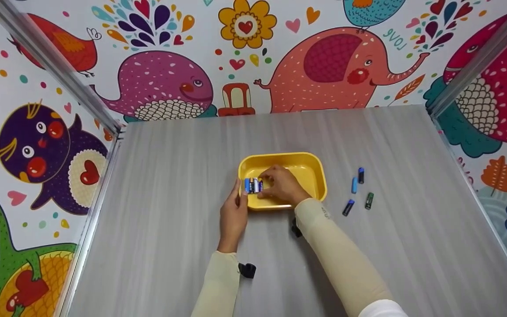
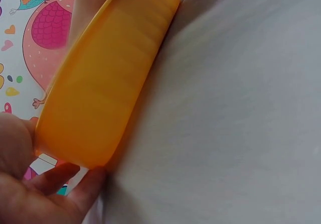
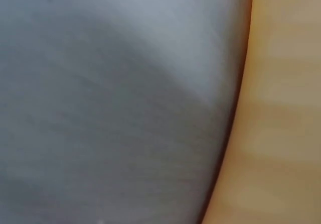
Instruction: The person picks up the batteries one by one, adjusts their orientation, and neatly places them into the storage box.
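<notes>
A yellow plastic tray stands on the table with a row of several batteries lying side by side at its left end. My left hand grips the tray's left end, thumb at the rim. The left wrist view shows fingers against the outside of the tray's end wall. Inside the tray, my right hand has thumb and fingertips pinched at the two ends of the row's rightmost battery. The right wrist view holds only the tray's outer wall and tabletop; the right hand is hidden there.
To the right of the tray lie loose batteries: a light blue one, a green one and dark ones with blue ends. The grey table is bordered by metal-framed panels with cartoon animals.
</notes>
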### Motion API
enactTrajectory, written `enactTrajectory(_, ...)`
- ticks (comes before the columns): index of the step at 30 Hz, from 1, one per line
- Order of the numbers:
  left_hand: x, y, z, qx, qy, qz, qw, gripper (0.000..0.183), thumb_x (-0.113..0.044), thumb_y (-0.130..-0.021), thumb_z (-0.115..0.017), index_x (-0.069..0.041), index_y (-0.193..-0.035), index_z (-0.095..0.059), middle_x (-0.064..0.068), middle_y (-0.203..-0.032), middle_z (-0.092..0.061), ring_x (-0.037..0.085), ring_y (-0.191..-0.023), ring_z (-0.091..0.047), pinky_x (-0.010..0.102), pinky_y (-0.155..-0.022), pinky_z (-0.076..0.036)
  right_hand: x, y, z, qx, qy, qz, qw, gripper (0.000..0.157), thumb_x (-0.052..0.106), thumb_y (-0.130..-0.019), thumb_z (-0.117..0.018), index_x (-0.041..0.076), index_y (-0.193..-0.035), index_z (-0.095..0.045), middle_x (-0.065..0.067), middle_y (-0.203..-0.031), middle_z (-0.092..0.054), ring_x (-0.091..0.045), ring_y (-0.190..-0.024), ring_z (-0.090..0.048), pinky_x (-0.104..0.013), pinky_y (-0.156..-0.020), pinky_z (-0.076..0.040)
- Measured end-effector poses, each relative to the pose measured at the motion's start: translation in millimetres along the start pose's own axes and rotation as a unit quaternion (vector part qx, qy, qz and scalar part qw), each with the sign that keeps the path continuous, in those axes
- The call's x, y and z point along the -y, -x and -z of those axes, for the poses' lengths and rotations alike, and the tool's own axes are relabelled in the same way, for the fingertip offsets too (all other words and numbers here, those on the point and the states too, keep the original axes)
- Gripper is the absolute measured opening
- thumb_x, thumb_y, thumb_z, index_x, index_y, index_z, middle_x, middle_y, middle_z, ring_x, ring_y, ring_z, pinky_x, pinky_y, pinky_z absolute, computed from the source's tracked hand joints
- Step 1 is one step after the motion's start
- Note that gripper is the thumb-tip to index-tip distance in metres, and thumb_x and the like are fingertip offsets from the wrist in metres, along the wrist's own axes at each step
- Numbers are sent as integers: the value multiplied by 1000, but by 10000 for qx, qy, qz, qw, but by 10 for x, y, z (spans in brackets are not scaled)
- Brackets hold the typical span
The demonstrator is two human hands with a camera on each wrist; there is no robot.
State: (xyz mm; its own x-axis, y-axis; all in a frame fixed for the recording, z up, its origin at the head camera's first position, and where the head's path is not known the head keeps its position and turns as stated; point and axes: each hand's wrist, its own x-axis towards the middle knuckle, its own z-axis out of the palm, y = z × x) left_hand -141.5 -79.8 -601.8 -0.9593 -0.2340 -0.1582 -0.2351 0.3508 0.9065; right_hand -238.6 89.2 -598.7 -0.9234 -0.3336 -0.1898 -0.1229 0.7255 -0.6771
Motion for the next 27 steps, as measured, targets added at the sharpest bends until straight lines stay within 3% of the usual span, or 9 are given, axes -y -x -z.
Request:
enactTrajectory(11, 22, -9, -3, 7, 40, 53, 10000, 54, -33, -106, -56, -33, -157, -39, -5, -157, -48, 11, -123, -57, 37, -105, -53, 11, 9, -2, 50, 11, -81, 10000, 56, 38, -76, -91, 16, -124, -72, -3, -118, -60, -22, -108, -55, -37, -105, -47)
enactTrajectory(17, 27, -8, -1, -6, -2, 49, 10000, 53, -33, -106, -55, -33, -157, -39, -4, -156, -50, 13, -115, -58, 37, -101, -54, 21, -1, 5, 27, -160, -250, 9996, 58, 40, -75, -91, 18, -125, -72, 0, -113, -59, -21, -104, -54, -35, -101, -48)
enactTrajectory(27, 25, -11, 9, -78, -66, -62, 9999, 52, -32, -106, -55, -33, -156, -40, -2, -156, -50, 14, -127, -57, 40, -105, -52, -10, -11, 132, -307, -1229, 10, 9919, 51, 35, -82, -86, 12, -126, -72, -5, -120, -67, -24, -108, -60, -41, -103, -52)
